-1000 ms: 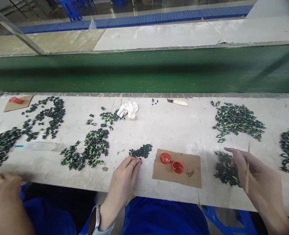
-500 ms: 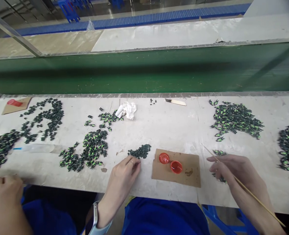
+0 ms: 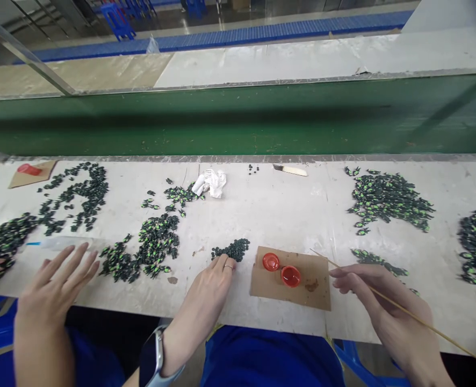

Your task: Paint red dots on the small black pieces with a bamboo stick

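Note:
My left hand, with a ring and a wrist watch, rests on the white table. Its fingers are bent together at the edge of a small pile of dark pieces; what they pinch is hidden. My right hand is closed on a thin wooden stick, whose tip points left over a brown cardboard square. Two red caps sit on that cardboard, between my hands.
Heaps of dark and green pieces lie at left, far left and right. Another person's open hand lies flat at lower left. A crumpled white tissue, a small knife and a green conveyor belt lie beyond.
My right hand has swung left from the right-hand heap toward the cardboard, the stick now pointing left. The other person's hand moved forward onto the table and spread flat. My left hand barely moved.

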Action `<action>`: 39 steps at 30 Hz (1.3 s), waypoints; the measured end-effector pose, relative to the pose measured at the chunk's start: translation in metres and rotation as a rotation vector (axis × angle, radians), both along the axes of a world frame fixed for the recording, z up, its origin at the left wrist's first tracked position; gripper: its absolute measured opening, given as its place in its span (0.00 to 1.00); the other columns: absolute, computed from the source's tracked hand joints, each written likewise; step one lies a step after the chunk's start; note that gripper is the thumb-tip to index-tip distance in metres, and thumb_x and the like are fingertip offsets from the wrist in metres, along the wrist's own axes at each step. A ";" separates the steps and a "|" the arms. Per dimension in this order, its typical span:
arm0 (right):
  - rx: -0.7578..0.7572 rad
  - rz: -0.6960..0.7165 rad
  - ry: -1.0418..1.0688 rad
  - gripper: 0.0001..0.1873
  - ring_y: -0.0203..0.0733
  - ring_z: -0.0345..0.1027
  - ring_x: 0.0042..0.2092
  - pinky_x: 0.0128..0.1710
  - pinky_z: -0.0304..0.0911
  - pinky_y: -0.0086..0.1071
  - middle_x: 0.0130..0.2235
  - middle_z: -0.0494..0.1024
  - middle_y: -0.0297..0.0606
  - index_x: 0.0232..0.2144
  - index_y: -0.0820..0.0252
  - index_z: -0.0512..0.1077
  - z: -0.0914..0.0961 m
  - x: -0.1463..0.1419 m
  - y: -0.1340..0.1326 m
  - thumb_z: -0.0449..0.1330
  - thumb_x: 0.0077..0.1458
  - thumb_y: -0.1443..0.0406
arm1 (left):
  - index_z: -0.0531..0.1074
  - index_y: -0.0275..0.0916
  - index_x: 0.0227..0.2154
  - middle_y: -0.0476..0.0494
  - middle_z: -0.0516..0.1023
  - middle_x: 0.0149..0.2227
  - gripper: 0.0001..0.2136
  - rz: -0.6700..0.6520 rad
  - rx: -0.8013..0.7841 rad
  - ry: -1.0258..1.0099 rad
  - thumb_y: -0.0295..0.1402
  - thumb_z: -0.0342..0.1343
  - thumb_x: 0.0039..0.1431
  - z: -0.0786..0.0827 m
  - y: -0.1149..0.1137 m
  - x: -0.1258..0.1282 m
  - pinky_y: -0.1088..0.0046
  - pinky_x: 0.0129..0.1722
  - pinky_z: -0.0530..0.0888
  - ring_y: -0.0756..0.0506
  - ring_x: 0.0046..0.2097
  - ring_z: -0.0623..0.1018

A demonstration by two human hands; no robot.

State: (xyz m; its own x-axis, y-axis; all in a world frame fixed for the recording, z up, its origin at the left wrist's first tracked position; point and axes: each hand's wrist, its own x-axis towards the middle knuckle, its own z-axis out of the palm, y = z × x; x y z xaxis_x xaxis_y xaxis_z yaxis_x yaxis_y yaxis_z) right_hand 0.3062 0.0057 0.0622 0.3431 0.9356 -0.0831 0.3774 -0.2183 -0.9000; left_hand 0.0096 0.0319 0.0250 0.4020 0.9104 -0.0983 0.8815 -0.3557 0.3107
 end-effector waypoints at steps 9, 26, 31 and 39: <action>0.013 0.083 0.028 0.10 0.42 0.79 0.31 0.30 0.78 0.26 0.33 0.85 0.32 0.33 0.46 0.80 -0.003 0.007 -0.002 0.67 0.58 0.50 | 0.70 0.38 0.40 0.45 0.75 0.39 0.08 0.212 0.113 -0.147 0.20 0.49 0.70 -0.027 0.024 0.012 0.62 0.40 0.76 0.42 0.42 0.77; 0.243 0.464 -0.232 0.20 0.34 0.70 0.29 0.28 0.67 0.29 0.29 0.75 0.29 0.32 0.58 0.73 -0.046 -0.024 0.001 0.53 0.73 0.54 | 0.71 0.42 0.41 0.47 0.76 0.37 0.08 0.395 -0.008 -0.744 0.25 0.48 0.72 -0.006 -0.031 0.030 0.72 0.37 0.74 0.47 0.37 0.77; 0.275 0.457 -0.223 0.21 0.33 0.68 0.28 0.27 0.66 0.27 0.30 0.74 0.30 0.33 0.58 0.73 -0.050 -0.026 -0.001 0.52 0.73 0.53 | 0.73 0.42 0.39 0.47 0.77 0.37 0.08 0.480 -0.137 -0.926 0.26 0.50 0.71 -0.008 -0.037 0.041 0.73 0.38 0.74 0.47 0.38 0.77; 0.196 0.315 -0.081 0.24 0.33 0.71 0.27 0.24 0.68 0.27 0.26 0.75 0.29 0.31 0.58 0.74 -0.044 -0.026 -0.002 0.53 0.72 0.50 | 0.75 0.40 0.35 0.48 0.75 0.32 0.08 0.669 -0.482 -1.251 0.38 0.59 0.68 0.000 -0.034 0.057 0.72 0.35 0.71 0.47 0.33 0.73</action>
